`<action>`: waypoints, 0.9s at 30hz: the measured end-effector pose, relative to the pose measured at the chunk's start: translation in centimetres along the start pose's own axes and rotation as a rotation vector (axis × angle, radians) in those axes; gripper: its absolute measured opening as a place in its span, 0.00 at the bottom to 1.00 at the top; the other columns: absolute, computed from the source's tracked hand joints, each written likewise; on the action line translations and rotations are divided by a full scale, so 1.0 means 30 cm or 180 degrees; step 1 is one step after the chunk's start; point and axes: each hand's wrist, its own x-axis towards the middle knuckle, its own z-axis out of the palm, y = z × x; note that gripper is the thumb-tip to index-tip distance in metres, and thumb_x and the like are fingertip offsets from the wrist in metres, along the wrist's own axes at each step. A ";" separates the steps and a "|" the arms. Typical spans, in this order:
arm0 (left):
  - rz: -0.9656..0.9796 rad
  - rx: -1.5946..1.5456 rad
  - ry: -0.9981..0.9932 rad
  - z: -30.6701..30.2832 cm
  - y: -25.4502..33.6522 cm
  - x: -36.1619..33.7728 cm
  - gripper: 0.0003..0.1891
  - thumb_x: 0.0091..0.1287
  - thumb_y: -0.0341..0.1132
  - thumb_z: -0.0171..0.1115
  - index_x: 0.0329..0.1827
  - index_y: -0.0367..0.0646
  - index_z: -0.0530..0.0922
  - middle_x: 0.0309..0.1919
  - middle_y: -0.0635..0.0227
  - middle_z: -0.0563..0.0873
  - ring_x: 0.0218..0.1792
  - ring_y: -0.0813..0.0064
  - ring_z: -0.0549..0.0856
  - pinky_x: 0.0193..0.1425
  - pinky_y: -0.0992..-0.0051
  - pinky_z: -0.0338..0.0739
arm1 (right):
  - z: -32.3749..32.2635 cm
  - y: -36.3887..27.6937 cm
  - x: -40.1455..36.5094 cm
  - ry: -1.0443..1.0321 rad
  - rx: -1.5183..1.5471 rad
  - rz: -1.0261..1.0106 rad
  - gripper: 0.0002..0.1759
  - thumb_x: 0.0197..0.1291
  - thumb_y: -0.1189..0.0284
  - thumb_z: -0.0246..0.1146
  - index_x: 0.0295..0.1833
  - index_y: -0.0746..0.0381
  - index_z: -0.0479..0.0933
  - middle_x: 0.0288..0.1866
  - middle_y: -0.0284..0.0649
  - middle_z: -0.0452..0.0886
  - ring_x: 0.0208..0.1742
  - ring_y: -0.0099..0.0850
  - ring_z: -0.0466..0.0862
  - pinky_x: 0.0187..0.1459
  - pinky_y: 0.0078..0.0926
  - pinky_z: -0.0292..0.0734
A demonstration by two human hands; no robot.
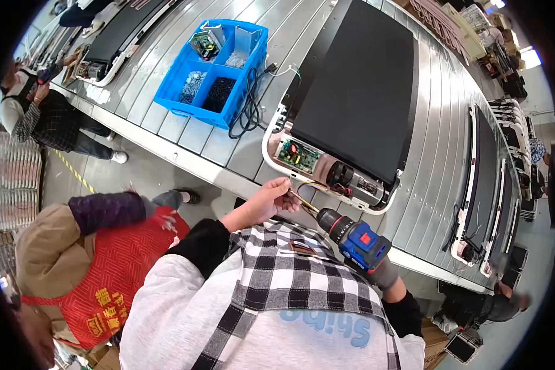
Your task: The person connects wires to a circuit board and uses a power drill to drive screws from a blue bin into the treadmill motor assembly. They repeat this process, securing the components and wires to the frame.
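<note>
My left hand (277, 198) is closed, thumb and fingers pinched near the tip of the long bit of a blue power drill (361, 242); what small thing it pinches is too small to name. My right hand (385, 274), in a grey glove, is wrapped round the drill's grip below its body. The drill points left towards my left hand. Just beyond, on the metal table, lies a white-framed machine (277, 154) with a black belt (361, 86), an exposed green circuit board (298, 155) and a motor (339, 176).
A blue divided bin (182, 68) with screws and parts stands beside a coiled black cable (248, 111). More such machines lie at the right (484, 172) and upper left (114, 40). A co-worker in a red apron (120, 277) is close at my left; another stands farther left (46, 117).
</note>
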 end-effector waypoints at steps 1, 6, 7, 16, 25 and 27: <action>-0.0083 -0.0098 -0.0024 -0.017 0.012 -0.003 0.16 0.73 0.44 0.44 0.36 0.40 0.72 0.33 0.58 0.83 0.33 0.69 0.84 0.38 0.75 0.78 | -0.004 -0.011 0.026 0.0015 -0.0087 -0.0057 0.21 0.47 0.75 0.65 0.51 0.55 0.77 0.47 0.40 0.80 0.52 0.42 0.78 0.54 0.38 0.73; -0.0663 -0.0373 0.1362 -0.146 0.040 0.001 0.19 0.73 0.47 0.45 0.45 0.38 0.74 0.30 0.68 0.78 0.29 0.73 0.78 0.37 0.74 0.77 | -0.028 -0.059 0.245 -0.0433 -0.0159 0.0578 0.25 0.45 0.68 0.65 0.53 0.56 0.75 0.53 0.44 0.77 0.53 0.44 0.77 0.55 0.35 0.73; -0.0436 -0.0092 0.1476 -0.182 0.064 -0.001 0.18 0.73 0.46 0.45 0.46 0.38 0.73 0.30 0.68 0.77 0.29 0.74 0.77 0.36 0.76 0.76 | 0.004 -0.039 0.285 0.0170 0.0193 0.0603 0.19 0.45 0.68 0.64 0.47 0.57 0.77 0.47 0.45 0.80 0.48 0.44 0.79 0.49 0.36 0.75; 0.2748 0.4247 0.2239 -0.304 0.563 0.116 0.07 0.62 0.22 0.50 0.40 0.37 0.74 0.35 0.54 0.77 0.37 0.56 0.77 0.41 0.65 0.72 | 0.081 0.030 0.492 -0.1071 0.0753 0.2656 0.18 0.45 0.60 0.65 0.38 0.61 0.79 0.32 0.47 0.82 0.38 0.43 0.83 0.41 0.34 0.77; 0.1963 0.6149 0.2496 -0.379 0.572 0.150 0.07 0.55 0.25 0.52 0.35 0.41 0.75 0.33 0.61 0.81 0.41 0.60 0.80 0.47 0.64 0.73 | 0.134 0.104 0.496 -0.1513 0.0578 0.2533 0.22 0.47 0.51 0.61 0.38 0.58 0.80 0.33 0.49 0.82 0.38 0.47 0.82 0.42 0.38 0.77; 0.2058 0.6072 0.2578 -0.372 0.566 0.149 0.09 0.54 0.25 0.53 0.38 0.41 0.76 0.37 0.60 0.82 0.45 0.60 0.80 0.50 0.65 0.73 | 0.123 0.111 0.521 -0.1805 0.0406 0.2458 0.22 0.47 0.50 0.60 0.37 0.58 0.80 0.33 0.49 0.82 0.38 0.47 0.81 0.41 0.39 0.76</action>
